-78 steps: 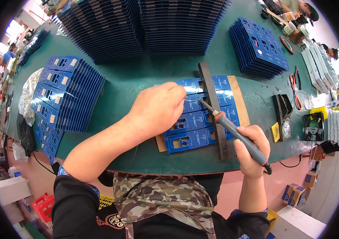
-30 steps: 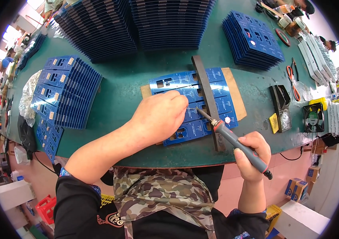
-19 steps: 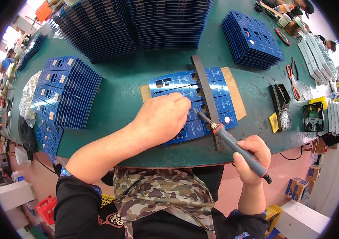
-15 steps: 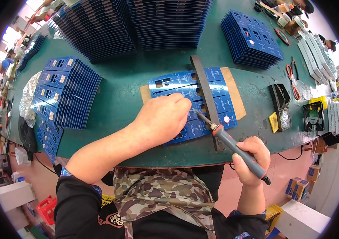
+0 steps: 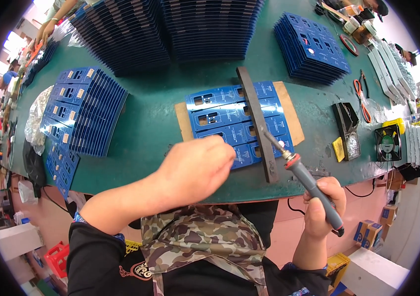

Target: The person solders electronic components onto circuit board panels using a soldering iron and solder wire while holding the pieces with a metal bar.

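Observation:
My right hand [image 5: 322, 207] grips a grey soldering iron [image 5: 313, 190], its metal tip raised over the right side of a blue circuit board panel [image 5: 229, 122]. That panel lies on a piece of brown cardboard [image 5: 290, 114], and a dark flat bar [image 5: 255, 118] rests across it. My left hand [image 5: 197, 165] is closed over the panel's near left corner, with its fingertips curled together. Whatever it may be pinching is hidden. Small black parts sit in the panel's cut-outs at the left.
Stacks of blue boards stand at left [image 5: 79, 113], far middle [image 5: 210, 29] and far right [image 5: 311, 49]. On the right are a black box [image 5: 346, 130], a yellow sponge [image 5: 338, 149], orange-handled pliers [image 5: 363, 101] and a small fan [image 5: 388, 144]. A co-worker's hand [image 5: 48, 30] is at far left.
The soldering iron has moved right and nearer me, away from my left hand. My left hand has drawn back toward me, uncovering more of the panel. A co-worker's hand has moved at far left.

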Available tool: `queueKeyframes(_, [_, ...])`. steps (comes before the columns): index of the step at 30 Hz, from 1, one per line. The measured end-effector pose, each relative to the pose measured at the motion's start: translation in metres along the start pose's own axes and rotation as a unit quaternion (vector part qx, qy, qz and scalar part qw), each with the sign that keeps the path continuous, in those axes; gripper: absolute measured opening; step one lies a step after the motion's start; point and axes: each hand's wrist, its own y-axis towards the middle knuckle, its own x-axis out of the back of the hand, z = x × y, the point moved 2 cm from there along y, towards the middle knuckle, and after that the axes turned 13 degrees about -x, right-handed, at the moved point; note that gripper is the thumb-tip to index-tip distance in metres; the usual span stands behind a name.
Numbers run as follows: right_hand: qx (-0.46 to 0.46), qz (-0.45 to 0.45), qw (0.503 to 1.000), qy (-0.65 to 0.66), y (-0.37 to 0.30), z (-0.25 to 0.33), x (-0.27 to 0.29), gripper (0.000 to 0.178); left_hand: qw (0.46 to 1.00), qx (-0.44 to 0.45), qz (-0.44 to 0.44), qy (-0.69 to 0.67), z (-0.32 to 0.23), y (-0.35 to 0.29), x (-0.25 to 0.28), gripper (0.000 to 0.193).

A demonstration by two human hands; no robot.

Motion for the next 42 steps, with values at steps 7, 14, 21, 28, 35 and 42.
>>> queueKeyframes(7, [-0.013, 0.092, 0.994, 0.062, -0.015, -0.003, -0.046, 0.054, 0.977, -0.042, -0.082, -0.193, -0.047, -0.009, -0.029, 0.013])
queueKeyframes(14, [-0.015, 0.054, 0.998, 0.041, -0.020, 0.003, -0.051, 0.042, 0.968, -0.051, -0.114, -0.217, -0.053, -0.014, -0.038, 0.014])
queueKeyframes(21, [-0.009, 0.057, 0.998, -0.017, -0.018, 0.002, -0.033, 0.039, 0.981, -0.055, -0.030, -0.182, -0.036, -0.019, -0.021, 0.012])
queueKeyframes(28, [-0.036, 0.105, 0.992, 0.065, -0.009, 0.001, 0.003, 0.055, 0.999, 0.024, -0.035, -0.016, 0.003, -0.009, 0.004, 0.007])
queueKeyframes(35, [-0.116, 0.074, 0.990, 0.017, -0.011, 0.002, 0.001, 0.050, 0.999, 0.031, 0.001, 0.043, 0.012, -0.002, -0.002, 0.008])
queueKeyframes(42, [-0.048, 0.091, 0.994, -0.040, -0.003, 0.003, 0.002, 0.037, 0.998, 0.043, 0.022, 0.052, 0.014, -0.001, -0.005, 0.008])
